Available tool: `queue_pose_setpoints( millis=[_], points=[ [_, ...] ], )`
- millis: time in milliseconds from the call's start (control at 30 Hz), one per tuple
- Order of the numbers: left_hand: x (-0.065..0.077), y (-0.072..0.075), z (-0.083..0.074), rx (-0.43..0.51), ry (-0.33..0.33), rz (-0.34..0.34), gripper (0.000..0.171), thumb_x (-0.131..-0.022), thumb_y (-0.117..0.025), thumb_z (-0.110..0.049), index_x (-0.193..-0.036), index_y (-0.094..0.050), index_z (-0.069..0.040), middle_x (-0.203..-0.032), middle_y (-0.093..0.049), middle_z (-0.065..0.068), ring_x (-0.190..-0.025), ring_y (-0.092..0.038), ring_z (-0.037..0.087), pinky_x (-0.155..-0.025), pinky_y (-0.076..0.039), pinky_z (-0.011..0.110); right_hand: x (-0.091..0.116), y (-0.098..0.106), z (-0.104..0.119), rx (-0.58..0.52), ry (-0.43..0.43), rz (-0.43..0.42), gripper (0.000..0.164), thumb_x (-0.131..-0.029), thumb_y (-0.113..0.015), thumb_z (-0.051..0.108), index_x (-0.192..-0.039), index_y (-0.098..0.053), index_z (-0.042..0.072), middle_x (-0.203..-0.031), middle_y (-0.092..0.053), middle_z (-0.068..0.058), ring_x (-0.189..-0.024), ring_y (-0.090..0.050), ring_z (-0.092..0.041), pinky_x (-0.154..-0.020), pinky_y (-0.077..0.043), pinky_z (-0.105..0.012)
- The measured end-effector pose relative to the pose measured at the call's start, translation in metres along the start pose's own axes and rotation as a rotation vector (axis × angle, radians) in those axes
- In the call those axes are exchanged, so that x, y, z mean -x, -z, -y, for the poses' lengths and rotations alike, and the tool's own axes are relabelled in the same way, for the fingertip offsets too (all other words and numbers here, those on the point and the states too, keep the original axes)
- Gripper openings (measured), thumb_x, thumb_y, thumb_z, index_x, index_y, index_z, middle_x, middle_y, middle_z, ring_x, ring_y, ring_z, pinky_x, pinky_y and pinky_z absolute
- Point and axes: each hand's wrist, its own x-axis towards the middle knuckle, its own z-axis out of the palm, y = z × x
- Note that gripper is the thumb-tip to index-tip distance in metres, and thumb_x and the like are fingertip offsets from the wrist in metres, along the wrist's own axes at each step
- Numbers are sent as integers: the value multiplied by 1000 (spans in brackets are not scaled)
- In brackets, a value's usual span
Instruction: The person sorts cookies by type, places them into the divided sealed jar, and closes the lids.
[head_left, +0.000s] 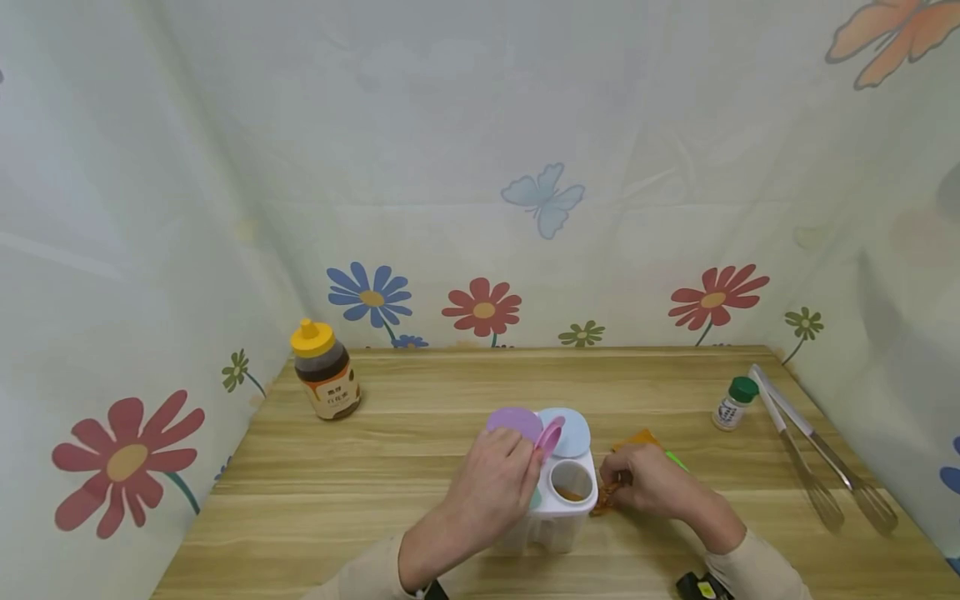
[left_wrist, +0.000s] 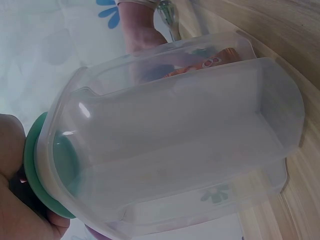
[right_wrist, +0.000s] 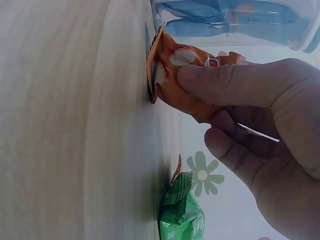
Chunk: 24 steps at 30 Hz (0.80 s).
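A clear container [head_left: 551,533] with a white top stands at the table's front, its round lids purple [head_left: 513,422], blue [head_left: 567,432] and green [left_wrist: 35,165]. One round opening [head_left: 572,481] is uncovered, with something orange-brown inside. Over the container, my left hand [head_left: 495,475] holds a pink lid [head_left: 551,437] tilted up beside that opening. To the right, thumb and fingers of my right hand [head_left: 652,482] pinch a small orange wrapped packet [right_wrist: 185,80] close to the table and the container wall. Behind that hand lie another orange packet [head_left: 636,438] and a green packet [right_wrist: 182,215].
A honey-type bottle [head_left: 327,379] with a yellow cap stands at the back left. At the right are a green-capped shaker jar [head_left: 734,403] and metal tongs [head_left: 813,442]. Blue packets [right_wrist: 240,17] show through the container wall. A flowered curtain [head_left: 450,167] encloses the table.
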Motion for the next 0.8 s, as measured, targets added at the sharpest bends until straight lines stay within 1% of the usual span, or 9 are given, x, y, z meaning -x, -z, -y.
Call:
queue_pose_setpoints(
  millis=[233, 433, 633, 800],
  points=[
    [0, -1, 0, 6, 2, 3, 26, -94, -59, -19, -69, -49, -16, -65, -39, -6, -63, -39, 11, -63, -35, 25, 2, -1, -3, 19, -2, -25, 30, -67, -79, 0, -77, -64, 24, -73, -59, 15, -67, -55, -2, -59, -48, -20],
    [0, 0, 0, 9, -4, -2, 26, -94, -59, -19, -70, -50, -16, -65, -40, -6, -63, -40, 12, -64, -35, 26, 3, -1, -2, 20, 7, -42, 29, -69, -81, 3, -79, -65, 24, -75, -61, 16, -69, -57, -2, -61, -49, -21],
    [0, -1, 1, 18, -6, -12, 26, -93, -59, -18, -69, -50, -15, -65, -40, -5, -63, -40, 12, -63, -35, 26, 3, 1, -2, 23, 25, -67, 27, -70, -82, 4, -81, -66, 24, -76, -61, 16, -70, -55, 0, -62, -48, -21],
    [0, 0, 1, 18, -12, -13, 25, -93, -59, -18, -70, -50, -15, -65, -40, -5, -63, -41, 13, -64, -37, 27, 3, 2, -3, 11, -9, -62, 27, -71, -82, 5, -82, -66, 25, -77, -61, 16, -71, -55, 2, -62, -49, -21]
  ],
)
